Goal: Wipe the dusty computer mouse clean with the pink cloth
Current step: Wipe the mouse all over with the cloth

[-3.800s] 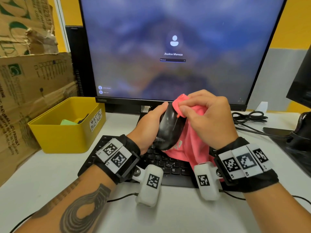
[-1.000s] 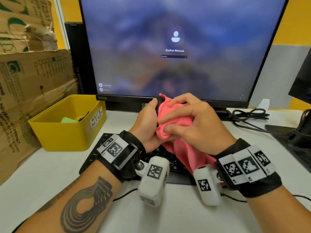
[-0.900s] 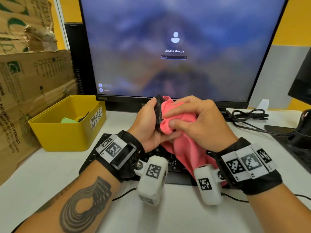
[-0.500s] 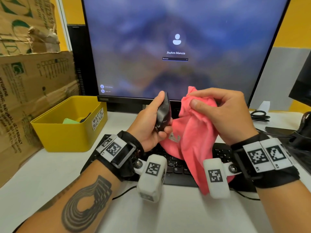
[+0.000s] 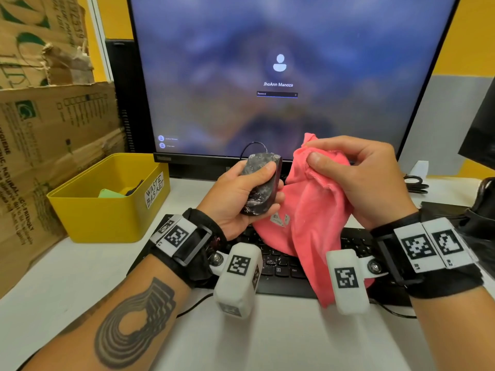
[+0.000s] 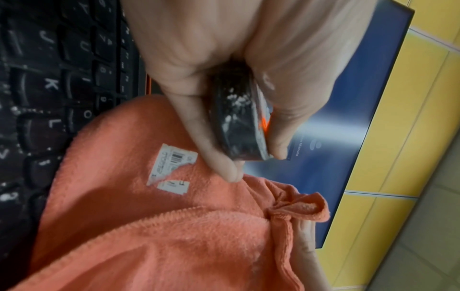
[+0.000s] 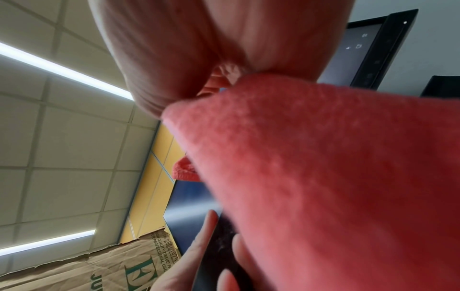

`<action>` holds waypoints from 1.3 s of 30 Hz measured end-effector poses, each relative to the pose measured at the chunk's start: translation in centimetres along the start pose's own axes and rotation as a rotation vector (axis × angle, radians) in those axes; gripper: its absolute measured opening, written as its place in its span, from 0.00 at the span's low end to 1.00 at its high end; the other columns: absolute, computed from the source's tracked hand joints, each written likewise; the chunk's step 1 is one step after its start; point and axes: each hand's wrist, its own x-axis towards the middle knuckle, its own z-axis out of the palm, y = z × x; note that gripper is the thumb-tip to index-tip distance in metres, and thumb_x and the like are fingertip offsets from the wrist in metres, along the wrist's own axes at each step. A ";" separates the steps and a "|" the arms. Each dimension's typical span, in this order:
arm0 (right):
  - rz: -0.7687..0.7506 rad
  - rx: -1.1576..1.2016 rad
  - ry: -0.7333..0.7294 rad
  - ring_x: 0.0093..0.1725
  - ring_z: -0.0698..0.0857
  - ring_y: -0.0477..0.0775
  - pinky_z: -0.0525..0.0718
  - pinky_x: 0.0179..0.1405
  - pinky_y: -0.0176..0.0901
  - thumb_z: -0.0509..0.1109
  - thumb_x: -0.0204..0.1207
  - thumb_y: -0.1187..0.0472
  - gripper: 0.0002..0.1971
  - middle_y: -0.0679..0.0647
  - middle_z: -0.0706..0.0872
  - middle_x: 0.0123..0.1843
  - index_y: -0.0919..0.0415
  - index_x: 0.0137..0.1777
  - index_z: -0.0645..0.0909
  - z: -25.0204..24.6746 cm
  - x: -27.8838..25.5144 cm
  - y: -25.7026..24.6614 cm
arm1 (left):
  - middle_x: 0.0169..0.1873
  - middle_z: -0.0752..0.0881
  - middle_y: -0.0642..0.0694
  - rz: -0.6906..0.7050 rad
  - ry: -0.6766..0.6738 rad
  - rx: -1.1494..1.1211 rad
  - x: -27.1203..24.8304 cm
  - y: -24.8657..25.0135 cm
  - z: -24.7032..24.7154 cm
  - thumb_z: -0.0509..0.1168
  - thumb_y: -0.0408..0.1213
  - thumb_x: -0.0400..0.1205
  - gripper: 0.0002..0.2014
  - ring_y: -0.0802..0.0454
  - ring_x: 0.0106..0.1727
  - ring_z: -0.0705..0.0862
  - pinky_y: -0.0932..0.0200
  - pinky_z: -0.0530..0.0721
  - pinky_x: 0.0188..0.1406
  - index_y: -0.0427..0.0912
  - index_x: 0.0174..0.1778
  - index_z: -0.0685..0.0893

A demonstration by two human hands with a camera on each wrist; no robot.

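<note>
My left hand (image 5: 249, 191) grips the black computer mouse (image 5: 261, 184), held up on its side above the keyboard, thumb across its dusty grey-speckled face. White dust shows on the mouse (image 6: 236, 118) in the left wrist view, pinched between thumb and fingers. My right hand (image 5: 356, 178) pinches the pink cloth (image 5: 308, 218) by its upper edge, just right of the mouse and slightly apart from it. The cloth hangs down over the keyboard, with a torn white label on it. In the right wrist view the cloth (image 7: 336, 177) fills most of the picture.
A black keyboard (image 5: 281, 266) lies under both hands on the white desk (image 5: 80, 285). A large monitor (image 5: 281, 76) stands right behind. A yellow waste basket (image 5: 107, 210) sits left, cardboard boxes (image 5: 40, 129) beyond it. Black cables (image 5: 415, 183) and dark equipment lie at the right.
One second ago my right hand was rubbing the cloth over the mouse. It has since pulled the cloth off to the right, and my left hand turned the mouse, showing its dusty face.
</note>
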 end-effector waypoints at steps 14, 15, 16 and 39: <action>0.000 0.044 -0.039 0.58 0.93 0.53 0.88 0.61 0.48 0.74 0.73 0.72 0.16 0.52 0.95 0.54 0.51 0.52 0.93 0.2 0.2 0.7 | 0.55 0.87 0.36 -0.054 -0.112 -0.176 0.7 0.0 -0.1 0.62 0.32 0.90 0.15 0.42 0.43 0.87 0.52 0.87 0.37 0.54 0.67 0.85; -0.011 0.051 -0.036 0.56 0.93 0.52 0.87 0.59 0.46 0.74 0.73 0.72 0.16 0.51 0.95 0.52 0.51 0.52 0.93 0.2 0.3 0.7 | 0.54 0.86 0.36 -0.064 -0.112 -0.183 0.7 0.1 -0.1 0.63 0.33 0.89 0.14 0.43 0.42 0.86 0.53 0.85 0.37 0.55 0.65 0.86; -0.021 0.056 -0.036 0.55 0.93 0.50 0.87 0.58 0.44 0.73 0.73 0.71 0.15 0.49 0.95 0.51 0.51 0.52 0.93 0.2 0.3 0.6 | 0.52 0.86 0.37 -0.075 -0.114 -0.188 0.8 0.1 -0.1 0.63 0.35 0.89 0.12 0.44 0.40 0.85 0.54 0.84 0.37 0.55 0.62 0.86; -0.098 -0.158 -0.198 0.59 0.92 0.46 0.87 0.63 0.40 0.76 0.75 0.73 0.16 0.48 0.94 0.55 0.53 0.56 0.92 2.2 -1.0 0.6 | 0.51 0.88 0.40 -0.190 -0.235 -0.286 0.2 -0.2 0.4 0.48 0.63 0.91 0.30 0.43 0.45 0.84 0.49 0.82 0.38 0.47 0.75 0.81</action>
